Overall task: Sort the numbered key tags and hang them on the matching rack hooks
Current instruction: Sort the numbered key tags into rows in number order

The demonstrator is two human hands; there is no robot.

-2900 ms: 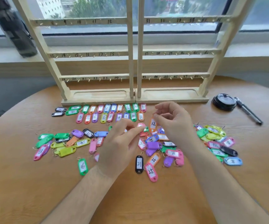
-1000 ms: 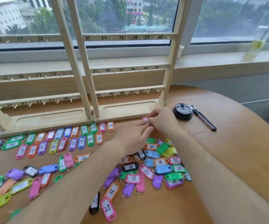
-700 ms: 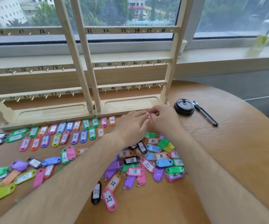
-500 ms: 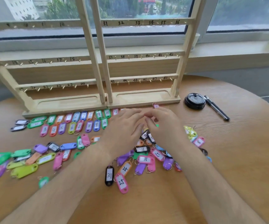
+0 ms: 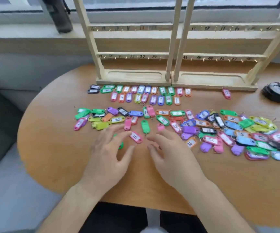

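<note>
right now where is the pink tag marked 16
In the head view the pink tag lies on the table between the fingertips of the left hand and right hand, just this side of a green tag.

The rounded wooden table point(image 5: 51, 157) bore a pale wooden hook rack point(image 5: 134, 78) at its far edge, coloured plastic key tags point(image 5: 190, 130) across its middle, and a black round lid point(image 5: 278, 92) by its right edge.

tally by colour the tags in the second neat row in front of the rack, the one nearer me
pink tags: 2
orange tags: 2
purple tags: 2
yellow tag: 1
blue tag: 1
green tag: 1
total: 9
</note>
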